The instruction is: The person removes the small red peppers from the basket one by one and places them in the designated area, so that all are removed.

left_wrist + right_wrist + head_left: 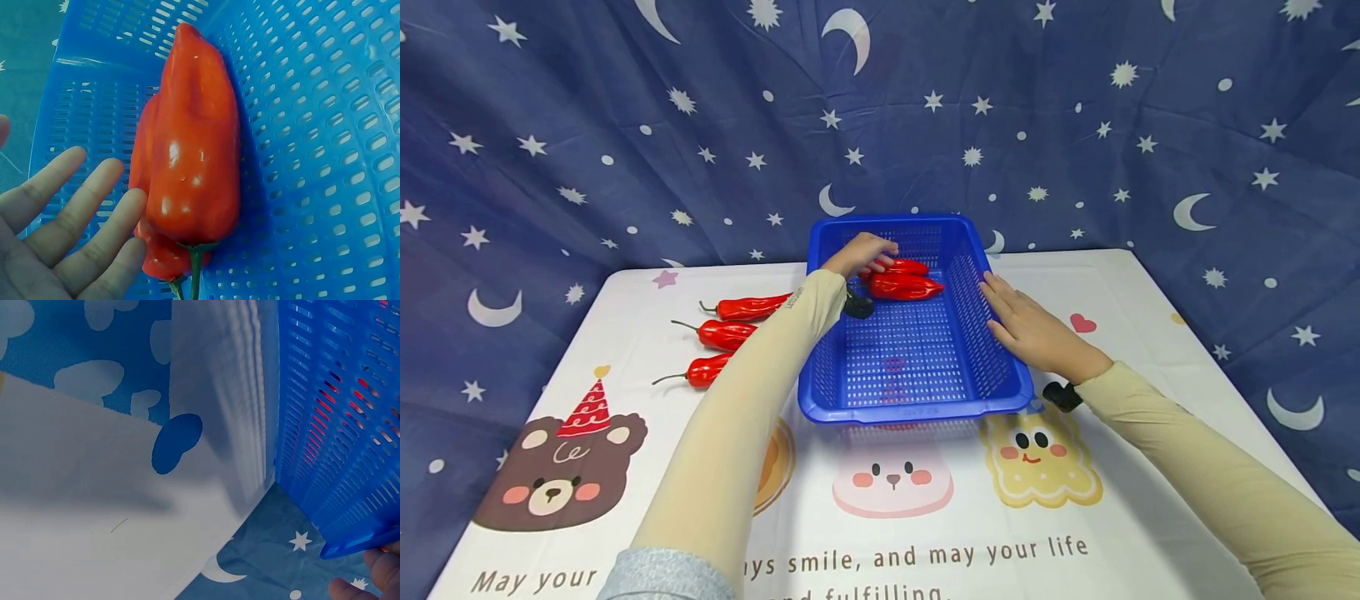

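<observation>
While the left grip (867,252) hangs inside the basket (917,412), fingers loosely spread and empty, beside two red peppers (906,287), the right grip (1033,327) rests straight-fingered on the basket's right rim; three more peppers (722,335) lie on the surface (1150,325) left of the basket.

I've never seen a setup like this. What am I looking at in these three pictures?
There's no machine here: these are a person's bare left hand and right hand. A head-worn camera took the wide picture; the left wrist camera and right wrist camera took the smaller ones. A blue plastic basket stands on a white printed tablecloth, with two red peppers visible inside and three more peppers lying to its left. The left hand is beside the peppers inside, holding nothing; the right hand touches the basket's right rim.
</observation>
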A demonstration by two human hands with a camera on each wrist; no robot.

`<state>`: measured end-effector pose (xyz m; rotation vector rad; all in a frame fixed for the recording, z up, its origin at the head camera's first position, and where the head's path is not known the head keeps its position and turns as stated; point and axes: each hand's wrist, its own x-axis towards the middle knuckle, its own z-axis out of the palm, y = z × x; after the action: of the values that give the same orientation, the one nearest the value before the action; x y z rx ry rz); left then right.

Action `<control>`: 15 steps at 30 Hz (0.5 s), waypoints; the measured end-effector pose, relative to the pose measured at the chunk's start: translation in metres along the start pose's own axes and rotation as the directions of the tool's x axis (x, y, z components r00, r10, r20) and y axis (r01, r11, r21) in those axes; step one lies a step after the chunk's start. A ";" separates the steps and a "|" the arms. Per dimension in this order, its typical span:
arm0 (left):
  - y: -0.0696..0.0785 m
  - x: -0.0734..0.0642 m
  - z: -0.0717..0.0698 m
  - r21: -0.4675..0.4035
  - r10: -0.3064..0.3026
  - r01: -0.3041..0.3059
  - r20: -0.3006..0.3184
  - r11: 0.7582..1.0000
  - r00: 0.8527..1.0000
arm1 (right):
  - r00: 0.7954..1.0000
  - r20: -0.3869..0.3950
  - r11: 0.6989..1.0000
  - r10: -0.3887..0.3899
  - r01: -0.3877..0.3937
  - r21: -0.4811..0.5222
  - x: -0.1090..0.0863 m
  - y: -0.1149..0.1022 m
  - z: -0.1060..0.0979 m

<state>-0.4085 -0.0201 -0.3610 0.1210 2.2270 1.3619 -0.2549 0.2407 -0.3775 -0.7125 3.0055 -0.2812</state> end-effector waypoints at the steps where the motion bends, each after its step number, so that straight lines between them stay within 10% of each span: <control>1: 0.000 0.001 0.000 0.000 0.000 0.000 -0.001 1.000 1.000 | 1.000 0.001 1.000 0.002 -0.002 0.000 0.000 0.000 0.000; 15: -0.003 0.003 -0.001 0.027 -0.024 0.023 0.010 0.999 1.000 | 1.000 0.000 1.000 0.005 -0.005 0.000 0.000 0.000 0.000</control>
<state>-0.4112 -0.0215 -0.3645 0.1112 2.2319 1.3158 -0.2553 0.2406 -0.3772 -0.7044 3.0067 -0.2803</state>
